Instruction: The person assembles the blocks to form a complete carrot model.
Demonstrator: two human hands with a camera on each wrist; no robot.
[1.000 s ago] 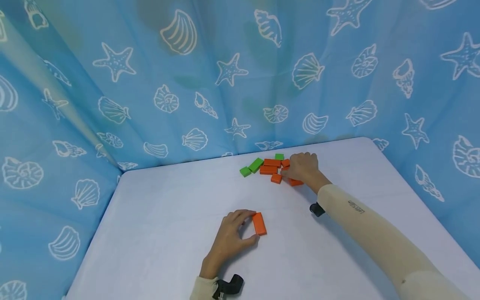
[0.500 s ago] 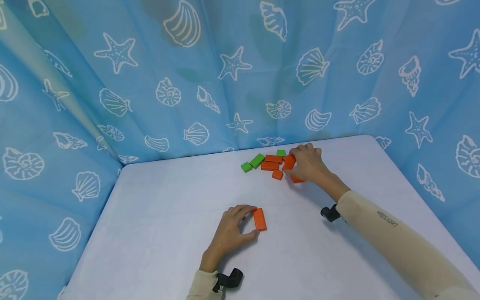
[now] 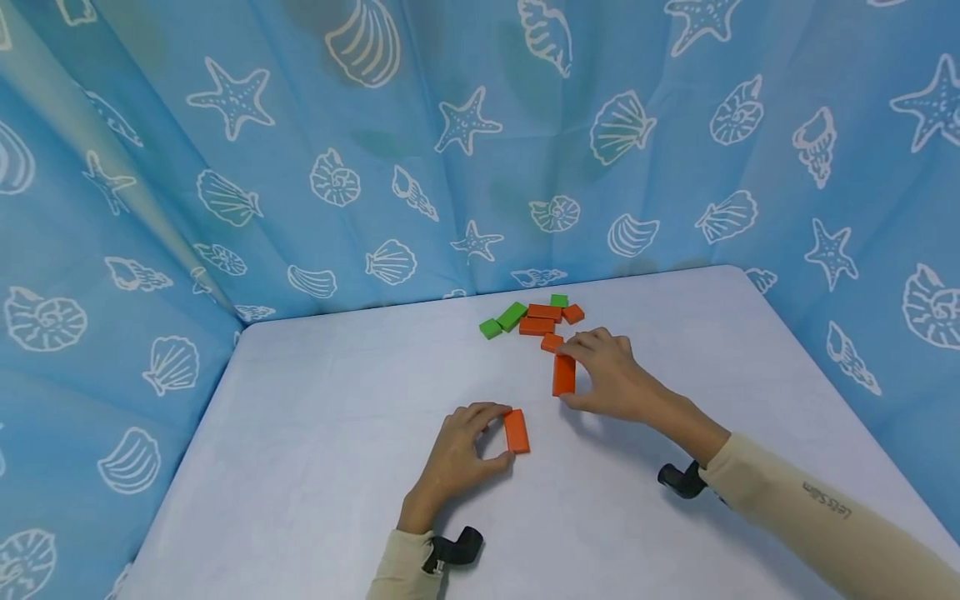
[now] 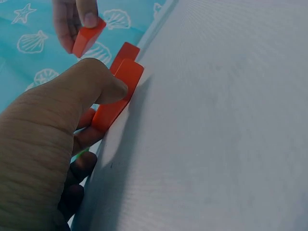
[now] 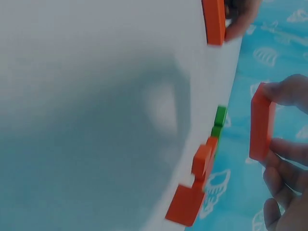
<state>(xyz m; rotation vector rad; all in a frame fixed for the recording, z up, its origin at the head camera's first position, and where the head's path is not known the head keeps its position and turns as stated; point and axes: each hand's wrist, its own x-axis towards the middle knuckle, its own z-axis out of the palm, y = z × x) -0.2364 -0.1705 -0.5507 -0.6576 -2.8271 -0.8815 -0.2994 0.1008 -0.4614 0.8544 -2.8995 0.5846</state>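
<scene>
My left hand (image 3: 459, 457) pinches an orange rectangular block (image 3: 517, 431) at its two ends, thumb at the near end and fingers at the far end. In the left wrist view that block (image 4: 119, 91) stands on the tabletop, with another orange piece (image 4: 128, 49) showing behind it. My right hand (image 3: 611, 375) holds a second orange block (image 3: 564, 375) the same way, to the right of and beyond the left hand. The right wrist view shows this block (image 5: 261, 122) between thumb and fingers, apart from the table.
Behind the hands lie loose orange blocks (image 3: 537, 326) and green blocks (image 3: 513, 316), near the far edge of the white table (image 3: 322, 400). A blue shell-patterned curtain (image 3: 420, 167) hangs along the back and sides. Black wrist cameras (image 3: 457, 547) sit on both wrists.
My right hand has lifted an orange block out of the group and brought it nearer, toward the left hand. The left hand keeps its hold in nearly the same place.
</scene>
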